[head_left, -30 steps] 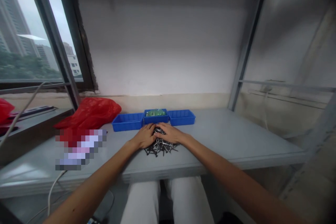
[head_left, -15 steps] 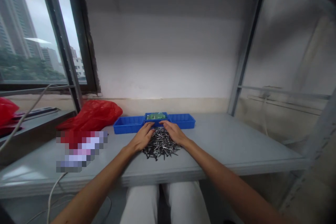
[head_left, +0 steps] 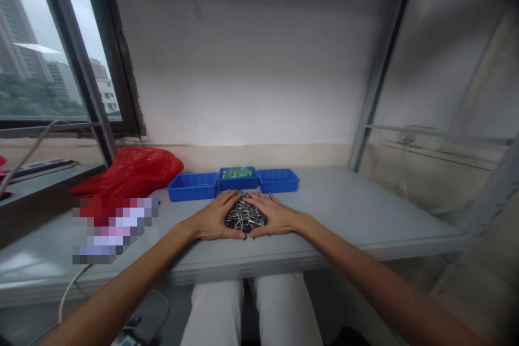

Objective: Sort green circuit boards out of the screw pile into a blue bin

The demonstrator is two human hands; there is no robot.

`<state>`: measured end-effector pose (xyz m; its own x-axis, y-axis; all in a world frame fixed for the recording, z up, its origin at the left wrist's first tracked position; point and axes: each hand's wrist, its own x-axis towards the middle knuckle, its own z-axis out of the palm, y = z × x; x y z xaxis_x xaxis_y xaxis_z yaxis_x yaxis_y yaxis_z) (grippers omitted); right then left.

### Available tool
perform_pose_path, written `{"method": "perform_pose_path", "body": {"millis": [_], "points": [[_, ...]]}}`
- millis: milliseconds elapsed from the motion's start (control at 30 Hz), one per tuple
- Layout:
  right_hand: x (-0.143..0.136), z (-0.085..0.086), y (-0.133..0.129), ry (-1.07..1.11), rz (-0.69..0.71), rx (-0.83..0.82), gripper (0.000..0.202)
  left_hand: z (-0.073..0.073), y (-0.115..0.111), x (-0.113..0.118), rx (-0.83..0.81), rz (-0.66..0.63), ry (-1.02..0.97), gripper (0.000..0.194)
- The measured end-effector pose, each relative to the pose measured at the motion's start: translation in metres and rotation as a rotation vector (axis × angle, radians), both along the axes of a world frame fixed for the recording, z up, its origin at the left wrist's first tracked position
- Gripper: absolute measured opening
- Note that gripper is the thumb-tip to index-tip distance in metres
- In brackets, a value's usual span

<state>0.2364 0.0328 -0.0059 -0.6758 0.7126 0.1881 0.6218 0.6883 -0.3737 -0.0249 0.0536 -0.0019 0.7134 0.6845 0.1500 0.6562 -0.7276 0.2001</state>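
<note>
A heap of dark metal screws [head_left: 245,216] lies on the grey table, framed by both my hands. My left hand [head_left: 219,216] curves along the heap's left side, fingers stretched toward the back and thumb along the near edge. On the right side my right hand [head_left: 273,214] mirrors it, its thumb tip close to the left thumb. Both hands touch the screws with fingers apart, and neither grasps any. Just behind the heap stand a blue bin [head_left: 238,181] with green packets [head_left: 237,172] in it, an empty left blue bin [head_left: 193,193] and an empty right blue bin [head_left: 279,186].
A red plastic bag [head_left: 141,170] lies on the left of the table [head_left: 344,211], with a blurred-out object [head_left: 117,227] in front of it. A white cable [head_left: 67,292] hangs over the front edge. Metal posts [head_left: 375,70] and a wall stand around the table.
My hands have come down around the heap, and the thumbs have swung to its near side. The screws are gathered into a tighter, rounder pile. The view has shifted slightly.
</note>
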Motion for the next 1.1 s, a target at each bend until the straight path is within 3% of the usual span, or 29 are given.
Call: {"method": "perform_pose_path", "body": {"millis": [300, 467, 567, 700, 833, 967, 1100], "points": [[-0.006, 0.0, 0.015, -0.03, -0.002, -0.002, 0.103, 0.004, -0.003, 0.011, 0.026, 0.009, -0.015, 0.11], [-0.006, 0.002, 0.013, 0.104, 0.027, 0.135, 0.094, 0.003, -0.005, 0.008, 0.102, -0.03, -0.085, 0.095], [-0.009, 0.009, 0.021, 0.292, -0.051, 0.295, 0.072, 0.005, -0.011, 0.009, 0.135, -0.044, -0.106, 0.092], [-0.016, 0.027, 0.058, 0.366, -0.313, 0.458, 0.053, 0.009, -0.025, 0.017, 0.183, -0.122, -0.11, 0.094], [-0.026, 0.05, 0.109, 0.015, -0.496, 0.317, 0.046, 0.011, -0.032, 0.023, 0.17, -0.165, -0.109, 0.094], [-0.04, 0.063, 0.152, -0.092, -0.53, 0.198, 0.047, 0.008, -0.033, 0.024, 0.149, -0.126, -0.12, 0.09], [-0.05, 0.063, 0.18, -0.203, -0.516, 0.084, 0.042, 0.003, -0.032, 0.023, 0.141, -0.129, -0.152, 0.084]]}}
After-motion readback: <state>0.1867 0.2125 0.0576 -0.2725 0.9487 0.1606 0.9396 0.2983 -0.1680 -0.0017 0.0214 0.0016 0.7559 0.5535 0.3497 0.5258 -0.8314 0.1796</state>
